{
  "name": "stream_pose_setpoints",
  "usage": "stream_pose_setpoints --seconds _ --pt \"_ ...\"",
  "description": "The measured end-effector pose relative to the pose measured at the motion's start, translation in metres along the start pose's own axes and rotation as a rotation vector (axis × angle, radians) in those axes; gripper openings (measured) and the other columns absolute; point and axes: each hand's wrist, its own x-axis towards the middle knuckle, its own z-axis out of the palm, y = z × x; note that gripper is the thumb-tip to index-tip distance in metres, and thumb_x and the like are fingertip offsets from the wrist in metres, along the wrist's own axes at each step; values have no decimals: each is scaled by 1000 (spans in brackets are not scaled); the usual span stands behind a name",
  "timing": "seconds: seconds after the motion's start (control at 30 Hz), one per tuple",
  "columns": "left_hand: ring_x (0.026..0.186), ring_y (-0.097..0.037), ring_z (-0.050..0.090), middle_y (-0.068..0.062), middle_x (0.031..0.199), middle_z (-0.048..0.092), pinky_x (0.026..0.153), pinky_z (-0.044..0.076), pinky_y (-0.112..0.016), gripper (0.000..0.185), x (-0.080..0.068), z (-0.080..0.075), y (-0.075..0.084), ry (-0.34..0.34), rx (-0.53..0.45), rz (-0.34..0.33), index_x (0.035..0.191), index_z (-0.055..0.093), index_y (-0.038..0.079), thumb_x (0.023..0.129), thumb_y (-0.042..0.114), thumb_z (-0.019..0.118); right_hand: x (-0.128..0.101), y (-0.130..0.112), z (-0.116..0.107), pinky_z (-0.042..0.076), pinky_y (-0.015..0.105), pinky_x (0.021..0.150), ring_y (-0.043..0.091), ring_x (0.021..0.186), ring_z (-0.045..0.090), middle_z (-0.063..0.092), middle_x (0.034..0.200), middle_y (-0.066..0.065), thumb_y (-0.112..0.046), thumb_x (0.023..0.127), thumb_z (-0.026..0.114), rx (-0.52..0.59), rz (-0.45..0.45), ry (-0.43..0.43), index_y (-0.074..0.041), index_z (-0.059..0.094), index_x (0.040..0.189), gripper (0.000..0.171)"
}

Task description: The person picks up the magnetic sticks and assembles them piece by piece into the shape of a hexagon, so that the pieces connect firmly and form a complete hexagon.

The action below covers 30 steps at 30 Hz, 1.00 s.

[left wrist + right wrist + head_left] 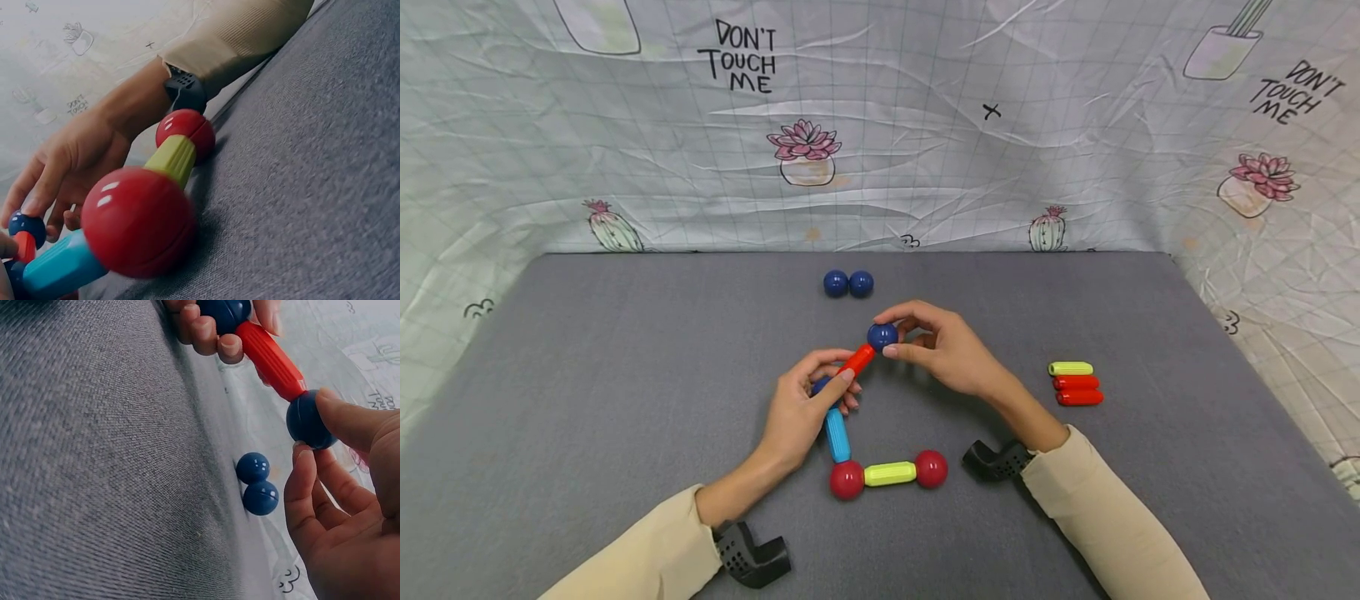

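Grey felt table [625,375] against a cactus-print cloth backdrop [925,150]. Mid-table, the right hand [951,350] pinches a dark blue ball [882,336] between thumb and fingertips, set on the upper end of a red rod [857,360]. The left hand [797,412] curls round the rod's lower end, where another blue ball [820,386] joins a light blue rod [837,435]. Below: a red ball [847,480], yellow rod [890,473], second red ball [931,468] in line. Two spare blue balls [847,283] touch near the far edge; three spare rods [1075,383] lie well right.

beyond grips: two blue balls [848,283] touching, open surface [625,350] around | right of right grip [940,346]: three rods [1075,382] stacked, well apart | below grips: ball-and-rod chain [889,473] blocked | left of left grip [805,408]: bare surface
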Motion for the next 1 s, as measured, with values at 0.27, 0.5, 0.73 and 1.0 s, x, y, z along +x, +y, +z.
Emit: stream_pose_setpoints --seconds 0.27,0.5,0.73,1.0 --pt "66 -26 67 -31 90 61 61 56 -32 32 1 -2 1 -79 -91 -14 123 51 -5 95 5 60 0 1 -2 52 39 79 17 100 56 59 118 -3 -13 90 68 9 -34 -99 -15 63 122 33" --pt "66 -26 68 -35 97 58 60 56 -35 41 2 -3 0 -87 -150 -32 132 44 -5 94 2 59 0 0 0 52 38 80 16 101 56 59 118 -5 -12 94 63 -15 -44 -140 -17 63 124 30" --pt "66 -26 66 -35 95 57 61 56 -34 40 2 -3 -2 -105 -141 -2 131 48 -3 93 1 61 1 -1 2 52 39 77 16 96 56 61 114 -4 -14 94 63 -6 -40 -118 -16 64 122 28" --pt "66 -26 66 -35 93 56 61 55 -33 39 2 -2 -3 -103 -134 19 130 51 -3 93 0 61 0 -2 3 53 35 74 16 95 56 61 113 -3 -13 94 62 -11 -48 -112 -13 64 122 28"
